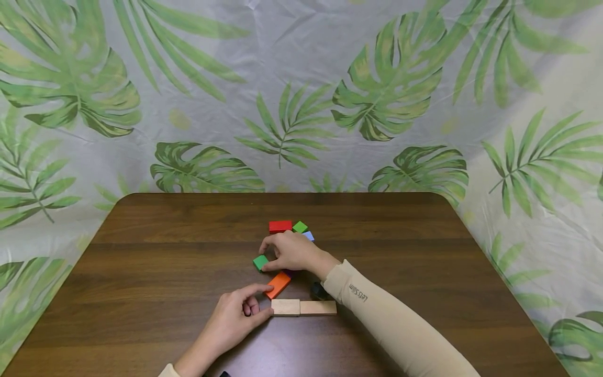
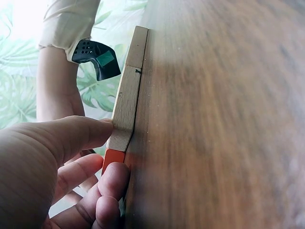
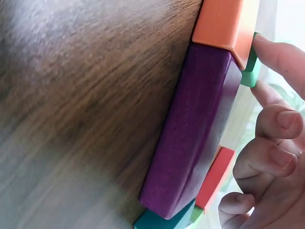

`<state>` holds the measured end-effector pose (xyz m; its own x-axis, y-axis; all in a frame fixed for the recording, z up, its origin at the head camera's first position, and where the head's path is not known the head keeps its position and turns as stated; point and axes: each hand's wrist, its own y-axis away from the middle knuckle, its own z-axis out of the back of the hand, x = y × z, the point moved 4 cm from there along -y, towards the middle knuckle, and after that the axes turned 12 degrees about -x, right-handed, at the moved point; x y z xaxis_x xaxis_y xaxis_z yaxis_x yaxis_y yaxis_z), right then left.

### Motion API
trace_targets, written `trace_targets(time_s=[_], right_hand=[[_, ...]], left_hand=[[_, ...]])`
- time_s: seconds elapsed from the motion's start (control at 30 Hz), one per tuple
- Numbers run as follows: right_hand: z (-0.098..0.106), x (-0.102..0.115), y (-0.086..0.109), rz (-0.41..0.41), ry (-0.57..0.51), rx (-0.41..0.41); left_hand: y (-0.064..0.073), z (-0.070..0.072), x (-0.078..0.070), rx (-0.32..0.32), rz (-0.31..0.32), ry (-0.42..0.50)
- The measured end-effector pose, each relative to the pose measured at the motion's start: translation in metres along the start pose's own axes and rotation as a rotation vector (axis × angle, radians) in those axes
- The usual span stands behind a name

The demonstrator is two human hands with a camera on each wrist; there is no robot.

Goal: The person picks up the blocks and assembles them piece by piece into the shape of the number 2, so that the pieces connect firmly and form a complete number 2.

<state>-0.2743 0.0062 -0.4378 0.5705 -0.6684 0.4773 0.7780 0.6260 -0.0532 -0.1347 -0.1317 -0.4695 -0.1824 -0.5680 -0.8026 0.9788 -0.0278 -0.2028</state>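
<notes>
My right hand (image 1: 294, 251) reaches across the table and pinches a small green block (image 1: 260, 262) between thumb and index finger. That block sits just beyond an orange block (image 1: 279, 285). My left hand (image 1: 233, 314) has its index fingertip on the orange block and its thumb at the left end of a plain wooden block (image 1: 286, 307); its other fingers are bent. A second plain block (image 1: 318, 308) lies end to end with the first. In the right wrist view, a purple block (image 3: 195, 129) adjoins the orange one, mostly hidden under my hand in the head view.
Behind my right hand lie a red block (image 1: 280, 226), a light green block (image 1: 299, 227) and a blue block (image 1: 309, 236). A teal block (image 3: 167, 220) shows at the purple block's end. All are on a brown wooden table (image 1: 141, 293) before a leaf-print cloth (image 1: 292, 68).
</notes>
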Motion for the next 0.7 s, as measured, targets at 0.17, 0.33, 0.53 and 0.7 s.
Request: trace_targets(time_s=[0.17,0.33,0.53,0.7], right_hand=[[-0.003,-0.003,-0.001,0.003,-0.031,0.005],[-0.003,-0.005,-0.004,0.002,-0.045,0.001],[0.0,-0.008,-0.01,0.023,-0.056,-0.021],[0.002,-0.01,-0.017,0.042,-0.046,-0.027]], left_hand=[[0.0,0.0,0.0,0.001,0.005,-0.001],[-0.001,0.0,0.001,0.003,0.01,0.006],[-0.001,0.0,0.001,0.009,0.012,0.014],[0.0,0.0,0.001,0.005,0.013,0.017]])
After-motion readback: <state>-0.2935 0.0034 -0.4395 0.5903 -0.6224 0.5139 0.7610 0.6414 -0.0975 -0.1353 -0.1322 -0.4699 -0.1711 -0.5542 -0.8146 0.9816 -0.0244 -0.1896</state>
